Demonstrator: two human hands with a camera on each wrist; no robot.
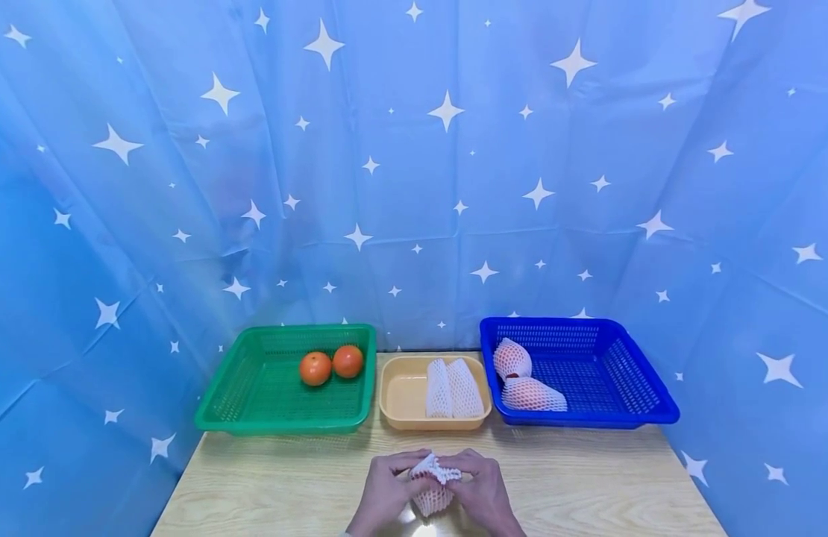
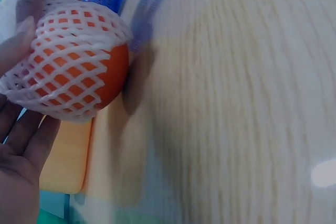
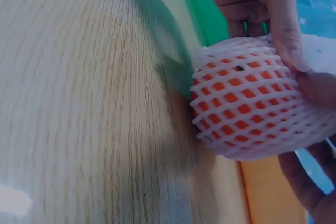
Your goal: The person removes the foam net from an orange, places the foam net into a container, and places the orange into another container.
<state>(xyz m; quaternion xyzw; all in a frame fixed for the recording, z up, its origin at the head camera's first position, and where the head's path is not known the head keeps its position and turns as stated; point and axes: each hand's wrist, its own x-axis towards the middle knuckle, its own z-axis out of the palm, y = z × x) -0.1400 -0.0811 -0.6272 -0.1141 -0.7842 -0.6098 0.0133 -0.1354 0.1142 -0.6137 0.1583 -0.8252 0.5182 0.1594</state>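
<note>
An orange-red round fruit point(image 3: 231, 98) sits in a white foam net sleeve point(image 2: 68, 72), low over the table at the front centre. My left hand point(image 1: 389, 488) grips the sleeved fruit from the left, and my right hand point(image 1: 483, 486) holds it from the right. Both thumbs lie near the sleeve's gathered end. Through the mesh the fruit's skin shows, and in the left wrist view one side bulges bare past the sleeve's edge. Fingertips behind the sleeve are partly hidden.
A green basket point(image 1: 253, 425) at left holds two orange-red fruits point(image 1: 315, 368). Two flat foam sleeves point(image 1: 464, 388) lie in a beige tray point(image 1: 403, 425) at centre. The blue basket point(image 1: 588, 418) at right contains two sleeved fruits point(image 1: 531, 395). A starry blue curtain point(image 1: 414, 186) hangs behind the wooden table point(image 1: 588, 485).
</note>
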